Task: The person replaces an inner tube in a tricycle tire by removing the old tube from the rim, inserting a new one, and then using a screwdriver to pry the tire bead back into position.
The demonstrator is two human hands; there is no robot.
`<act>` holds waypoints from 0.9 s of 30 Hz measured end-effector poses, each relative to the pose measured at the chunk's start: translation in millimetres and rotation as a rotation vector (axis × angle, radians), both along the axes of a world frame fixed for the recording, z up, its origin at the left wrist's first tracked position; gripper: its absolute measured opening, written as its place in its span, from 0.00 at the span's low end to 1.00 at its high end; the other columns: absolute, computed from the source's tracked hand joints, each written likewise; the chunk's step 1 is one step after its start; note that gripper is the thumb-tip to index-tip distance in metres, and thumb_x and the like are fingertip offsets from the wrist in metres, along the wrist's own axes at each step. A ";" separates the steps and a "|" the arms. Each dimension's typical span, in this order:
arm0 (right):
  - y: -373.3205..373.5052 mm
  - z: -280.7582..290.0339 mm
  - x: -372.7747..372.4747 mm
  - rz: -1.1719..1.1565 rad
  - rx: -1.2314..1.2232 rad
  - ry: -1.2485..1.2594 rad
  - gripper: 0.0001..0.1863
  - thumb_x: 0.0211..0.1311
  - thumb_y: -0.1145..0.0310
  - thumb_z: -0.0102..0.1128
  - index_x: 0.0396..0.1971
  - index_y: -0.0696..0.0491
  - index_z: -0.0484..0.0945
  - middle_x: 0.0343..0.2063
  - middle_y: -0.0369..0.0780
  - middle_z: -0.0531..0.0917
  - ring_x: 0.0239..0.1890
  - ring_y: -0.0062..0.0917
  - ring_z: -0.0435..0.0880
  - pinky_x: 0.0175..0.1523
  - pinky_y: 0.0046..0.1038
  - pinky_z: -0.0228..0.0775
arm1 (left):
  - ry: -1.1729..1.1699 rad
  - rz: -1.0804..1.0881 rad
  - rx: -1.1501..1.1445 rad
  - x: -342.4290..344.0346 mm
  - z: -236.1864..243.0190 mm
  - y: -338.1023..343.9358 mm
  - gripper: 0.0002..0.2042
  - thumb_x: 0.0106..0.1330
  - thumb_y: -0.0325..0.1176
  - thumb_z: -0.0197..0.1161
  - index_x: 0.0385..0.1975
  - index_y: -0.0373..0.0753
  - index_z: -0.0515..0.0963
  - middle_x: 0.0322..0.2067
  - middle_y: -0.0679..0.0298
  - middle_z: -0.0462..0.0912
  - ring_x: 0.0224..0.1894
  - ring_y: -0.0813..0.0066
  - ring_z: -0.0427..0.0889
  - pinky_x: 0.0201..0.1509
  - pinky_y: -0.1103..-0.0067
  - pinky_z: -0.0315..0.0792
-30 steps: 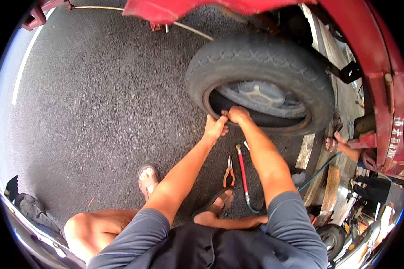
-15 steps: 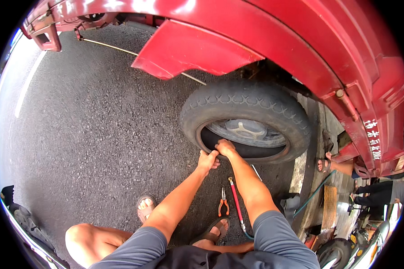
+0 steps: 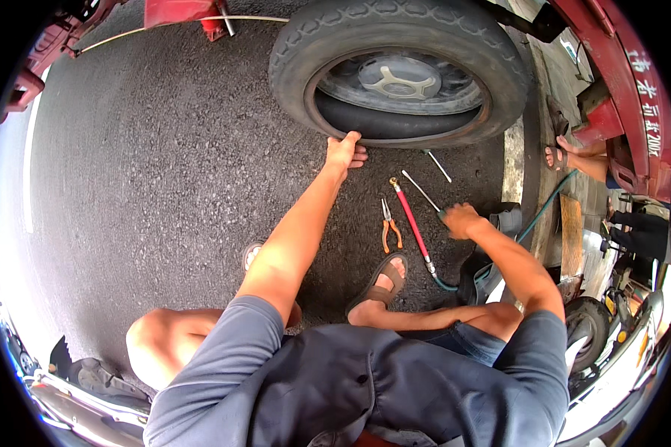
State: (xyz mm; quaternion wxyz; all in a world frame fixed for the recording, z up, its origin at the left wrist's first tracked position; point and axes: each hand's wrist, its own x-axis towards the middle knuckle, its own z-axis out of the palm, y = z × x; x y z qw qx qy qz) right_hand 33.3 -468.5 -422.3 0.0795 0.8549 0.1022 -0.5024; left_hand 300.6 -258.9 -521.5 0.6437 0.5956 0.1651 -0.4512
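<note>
The right hand (image 3: 462,221) has left the tyre (image 3: 294,89): half a second ago both hands were together at its near edge, and now only the left hand (image 3: 344,153) is there. The right one has come down to right of centre in the frame, at the handle end of a long-shafted tool (image 3: 423,191), perhaps a screwdriver, whose thin metal shaft points up and left. For the work on the tyre this seems to mean a pause at the edge, with one hand keeping the place while the other goes for a tool.

The left hand is nearly closed, thumb over the tyre's lower-left inner lip and fingers curled beneath, pinching that edge. The right hand's fingers are bent over the dark handle; whether they have closed on it cannot be told.

The tyre fills the upper middle of the frame, around a wheel with a grey hub cover (image 3: 399,80). Below it, near the centre, orange-handled needle-nose pliers (image 3: 389,226) and a red air-hose piece (image 3: 411,222) with a brass end lie on the asphalt (image 3: 164,186). A second thin rod (image 3: 440,167) lies just under the tyre.
</note>
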 end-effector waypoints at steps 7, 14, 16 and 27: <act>63.3 -45.4 211.8 -0.604 0.604 -0.867 0.15 0.64 0.64 0.50 0.46 0.54 0.78 0.46 0.47 0.78 0.53 0.43 0.76 0.58 0.42 0.69 | -0.028 -0.022 -0.057 3.1 -3.6 5.6 0.18 0.62 0.42 0.61 0.42 0.32 0.75 0.27 0.57 0.83 0.25 0.66 0.85 0.27 0.71 0.81; 86.4 -138.6 286.1 -0.509 0.407 -0.656 0.23 0.74 0.56 0.37 0.44 0.57 0.78 0.49 0.50 0.78 0.53 0.47 0.74 0.60 0.44 0.65 | -0.023 0.014 -0.031 12.6 -26.6 25.2 0.21 0.60 0.45 0.63 0.41 0.32 0.74 0.27 0.55 0.83 0.24 0.66 0.84 0.24 0.73 0.80; 54.2 -151.4 267.9 -0.561 0.439 -0.602 0.26 0.74 0.51 0.39 0.46 0.58 0.78 0.49 0.52 0.79 0.55 0.50 0.74 0.60 0.45 0.66 | -0.022 0.025 -0.044 -1.7 -20.7 3.9 0.22 0.60 0.45 0.62 0.42 0.30 0.73 0.27 0.55 0.83 0.24 0.65 0.84 0.25 0.72 0.80; 82.9 -7.8 129.5 -0.838 0.654 -0.532 0.26 0.64 0.44 0.57 0.25 0.55 0.81 0.22 0.47 0.83 0.27 0.42 0.83 0.34 0.40 0.71 | 0.038 -0.122 -0.045 13.9 -21.0 6.3 0.27 0.63 0.47 0.60 0.53 0.32 0.70 0.37 0.52 0.83 0.34 0.59 0.85 0.35 0.66 0.83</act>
